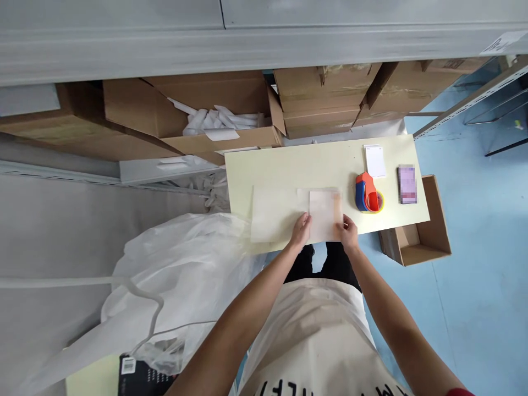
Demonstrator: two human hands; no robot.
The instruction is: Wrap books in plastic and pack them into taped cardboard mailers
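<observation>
A pale flat packet [324,214] lies near the front edge of a small cream table [289,165], partly over a translucent bag or sheet [272,214]. My left hand [301,231] grips the packet's lower left edge with the fingers closed on it. At the packet's lower right corner my right hand [350,232] pinches it in the same way. The packet looks blurred by motion.
An orange and blue tape dispenser [368,193], a white label pad [375,160] and a phone [407,183] lie on the table's right side. Open cardboard boxes [198,115] stand behind, one [424,236] on the blue floor at right. A big white plastic bag [177,269] bulges at left.
</observation>
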